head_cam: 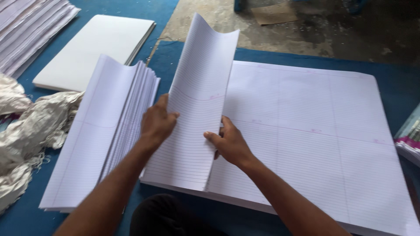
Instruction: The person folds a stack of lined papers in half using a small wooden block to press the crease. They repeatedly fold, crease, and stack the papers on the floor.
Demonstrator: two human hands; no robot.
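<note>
Both hands are gripping a folded ruled sheet (197, 100): the left hand (156, 123) is pressing its left side, the right hand (229, 143) is pinching its right edge above a big paper stack (315, 144).

no packages, labels, signs or screens visible

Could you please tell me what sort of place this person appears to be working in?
Probably a paper or notebook-making workshop, worked at floor level. Large ruled sheets lie stacked on a blue mat, more folded sheets sit to the left, and a bare concrete floor lies beyond.
</note>
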